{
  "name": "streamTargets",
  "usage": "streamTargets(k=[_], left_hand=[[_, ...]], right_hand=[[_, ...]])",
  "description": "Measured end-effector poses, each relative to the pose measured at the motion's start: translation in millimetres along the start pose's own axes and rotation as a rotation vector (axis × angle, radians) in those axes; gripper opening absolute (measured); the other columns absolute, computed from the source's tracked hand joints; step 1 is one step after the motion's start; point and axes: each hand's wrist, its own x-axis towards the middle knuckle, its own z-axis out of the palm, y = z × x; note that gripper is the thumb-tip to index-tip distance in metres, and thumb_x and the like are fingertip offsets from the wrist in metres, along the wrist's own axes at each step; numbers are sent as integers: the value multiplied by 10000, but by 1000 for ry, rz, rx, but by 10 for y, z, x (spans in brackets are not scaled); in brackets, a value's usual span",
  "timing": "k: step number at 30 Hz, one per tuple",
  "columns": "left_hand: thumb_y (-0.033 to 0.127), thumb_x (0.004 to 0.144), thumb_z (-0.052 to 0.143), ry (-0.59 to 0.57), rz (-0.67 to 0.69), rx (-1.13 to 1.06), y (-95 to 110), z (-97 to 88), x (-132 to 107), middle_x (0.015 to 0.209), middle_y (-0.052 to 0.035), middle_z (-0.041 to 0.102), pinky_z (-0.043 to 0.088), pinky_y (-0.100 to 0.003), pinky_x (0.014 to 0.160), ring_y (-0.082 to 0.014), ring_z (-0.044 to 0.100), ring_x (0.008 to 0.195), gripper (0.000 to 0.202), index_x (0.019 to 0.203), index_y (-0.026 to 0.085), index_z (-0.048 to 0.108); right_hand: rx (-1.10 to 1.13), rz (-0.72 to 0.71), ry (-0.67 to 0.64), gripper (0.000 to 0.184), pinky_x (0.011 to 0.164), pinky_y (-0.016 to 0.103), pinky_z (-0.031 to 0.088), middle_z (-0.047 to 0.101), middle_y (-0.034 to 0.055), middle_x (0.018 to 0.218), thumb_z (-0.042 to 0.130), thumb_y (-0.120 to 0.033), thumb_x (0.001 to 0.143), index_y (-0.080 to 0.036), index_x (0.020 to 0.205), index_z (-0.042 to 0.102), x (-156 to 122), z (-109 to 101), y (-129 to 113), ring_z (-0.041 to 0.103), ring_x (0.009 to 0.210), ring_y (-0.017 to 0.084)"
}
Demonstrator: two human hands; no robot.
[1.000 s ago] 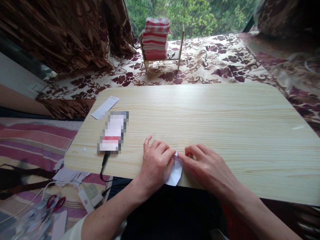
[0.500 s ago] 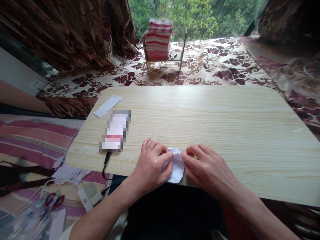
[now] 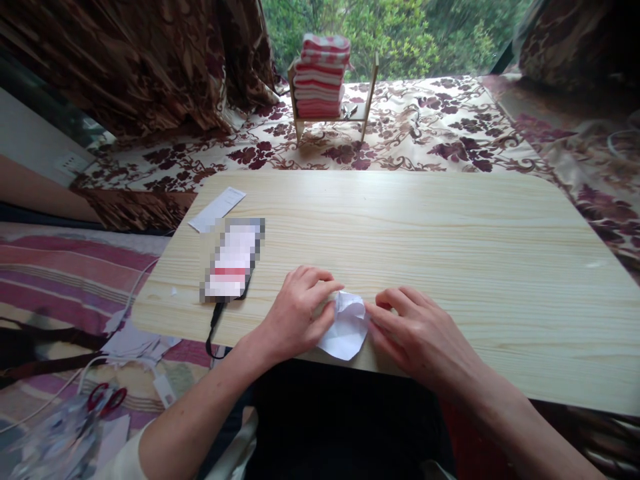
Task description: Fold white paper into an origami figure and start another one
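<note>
A small piece of white paper (image 3: 345,338) with creases and a folded-over, curled upper part lies near the front edge of the wooden table. My left hand (image 3: 303,312) is at its left side, thumb and index finger closed on the upper left edge. At the right edge, my right hand (image 3: 413,327) has bent fingers closed on the paper; its thumb is partly hidden and slightly blurred.
A phone (image 3: 234,260) with a blurred-out screen and a black cable (image 3: 214,327) lies on the left of the table (image 3: 450,227). Behind it is a white paper strip (image 3: 217,209). Red-handled scissors (image 3: 107,399) lie lower left. Folded cloths (image 3: 321,80) sit on a small rack.
My left hand has shifted left and slightly up, baring more of the paper's left side. My right hand stays almost in place at the right edge.
</note>
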Motion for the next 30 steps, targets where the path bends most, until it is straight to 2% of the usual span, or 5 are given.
streamTargets(k=[4,9,17,25,30], left_hand=[[163,769,579,-52,-26,-5,24,-38,-13,1122,-103,600,386,-392,968,-232,511,1066,306,1071,129,607],[155,767,585,-15,-53,3,51,43,-33,1066,-75,633,382,-399,961,-228,525,1028,292,1059,158,592],[188,802,588,102,-101,33,120,198,-125,1039,-81,638,359,-442,992,-231,541,1009,210,1010,162,594],[198,806,590,64,-76,54,176,154,-123,966,-55,646,394,-425,930,-218,545,949,81,860,193,651],[227,804,616,210,-206,67,128,145,5,965,-55,632,402,-415,898,-225,539,963,107,899,201,658]], right_hand=[[22,62,77,230,694,339,439,617,62,851,551,-389,878,-183,904,649,23,13,-32,544,780,209],[-3,154,262,273,704,343,464,638,88,916,630,-382,815,-148,955,624,120,52,-125,588,836,236],[166,303,189,127,679,310,464,638,57,900,521,-203,852,-189,877,644,247,124,-99,605,816,204],[229,407,224,141,691,312,449,654,53,836,517,-184,825,-192,810,657,389,82,-16,610,779,198],[239,372,219,145,707,316,451,653,56,838,514,-205,844,-199,813,656,419,103,-1,609,794,200]])
